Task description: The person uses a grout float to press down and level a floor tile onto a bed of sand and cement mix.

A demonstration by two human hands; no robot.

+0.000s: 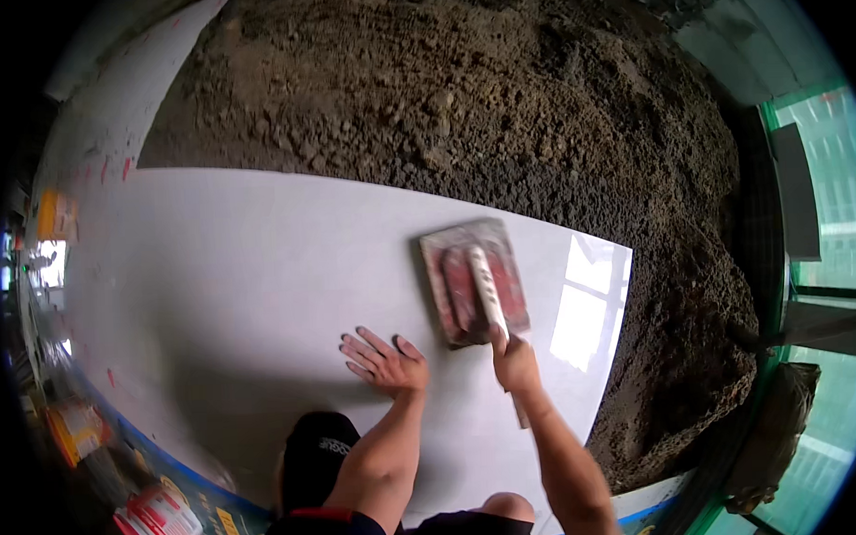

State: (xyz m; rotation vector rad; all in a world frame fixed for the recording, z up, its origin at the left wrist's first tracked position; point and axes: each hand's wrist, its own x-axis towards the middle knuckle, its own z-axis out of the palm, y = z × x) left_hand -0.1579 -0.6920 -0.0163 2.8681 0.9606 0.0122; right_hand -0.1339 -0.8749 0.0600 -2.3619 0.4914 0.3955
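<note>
A large glossy white tile (257, 226) lies under both my hands. My left hand (386, 365) rests flat on it, fingers spread and smudged grey, with nothing held. Closed around a pale handle, my right hand (514, 361) is at the lower side of a worn square tool (455, 290), red and grey, flat like a tamping pad. The handle runs over the tool's top, and a thin brown end sticks out below my hand. Motion smears the tool slightly; whether its underside touches the tile cannot be told.
Rough brown mortar or sand (422, 98) spreads beyond the tile's far and right edges. Along the left stand a yellow bucket (57, 216), a yellow-orange bucket (78, 431) and a red-and-white bucket (159, 522). Green-tinted windows (830, 178) line the right side. My knee (508, 508) is near the tile's lower edge.
</note>
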